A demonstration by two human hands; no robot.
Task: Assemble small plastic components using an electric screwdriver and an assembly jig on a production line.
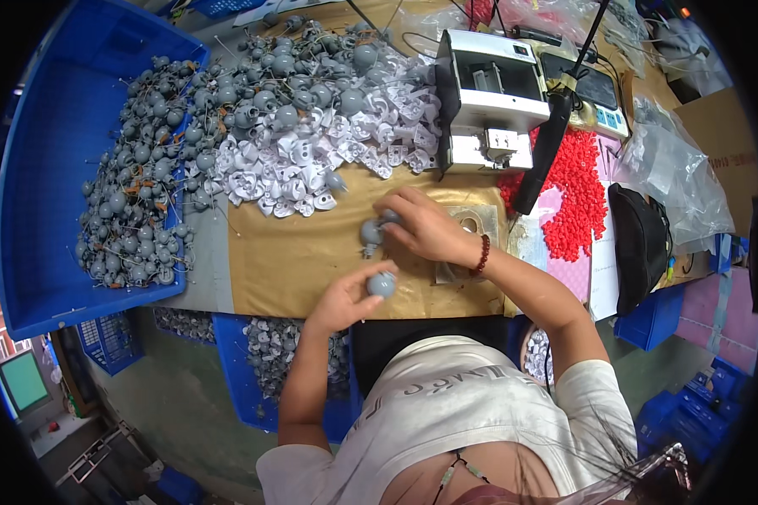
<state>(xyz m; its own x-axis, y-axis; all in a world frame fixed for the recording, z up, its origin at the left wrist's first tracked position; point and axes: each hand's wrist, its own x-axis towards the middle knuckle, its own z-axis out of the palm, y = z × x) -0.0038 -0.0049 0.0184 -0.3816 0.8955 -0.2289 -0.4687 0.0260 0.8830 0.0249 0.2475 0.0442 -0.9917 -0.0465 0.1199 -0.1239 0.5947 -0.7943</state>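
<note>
My left hand, near the table's front edge, is closed on a round grey ball part, held between thumb and fingers. Farther back and to the right, my right hand has its fingers curled down over a second grey ball part, mostly hidden beneath them. Right beside those fingertips is a third grey ball part with a small stem pointing toward me; whether the fingers touch it I cannot tell. Under both hands lies a tan mat. A flat plate with a round hole sits by my right wrist.
White plastic pieces and grey ball parts with wires pile up at the back. A big blue bin stands left. A white-and-black machine, red small parts, a black pouch and clear bags occupy the right.
</note>
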